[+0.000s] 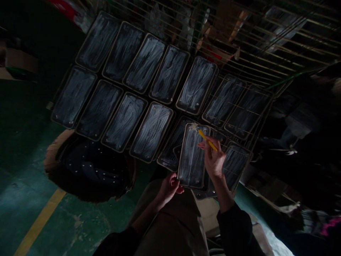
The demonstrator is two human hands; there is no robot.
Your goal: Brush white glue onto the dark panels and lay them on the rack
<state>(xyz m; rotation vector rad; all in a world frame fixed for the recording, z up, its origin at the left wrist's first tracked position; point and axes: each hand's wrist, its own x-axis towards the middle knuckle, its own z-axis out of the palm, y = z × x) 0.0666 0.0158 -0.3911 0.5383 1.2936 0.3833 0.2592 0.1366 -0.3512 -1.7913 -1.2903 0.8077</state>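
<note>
A dark rectangular panel (pixel 191 160) with rounded corners and a pale rim lies in front of me, its face smeared with whitish streaks. My left hand (pixel 169 188) is closed on its near left corner. In my right hand (pixel 214 160) is a brush (pixel 206 138) with a yellow handle, held in a pinch. The brush's pale bristles touch the panel near its far edge. Under and beside this panel lie other dark panels, partly covered by it and by my right arm. Similar streaked panels (pixel 151 131) stretch away in two slanted rows.
Below the rows at left, a torn-edged cardboard container (pixel 57 145) holds dark pieces with shiny studs. A wire cage (pixel 255 67) with cardboard and plastic inside stands behind. The green floor (pixel 87 224) carries a yellow line (pixel 39 220). The right side is very dark.
</note>
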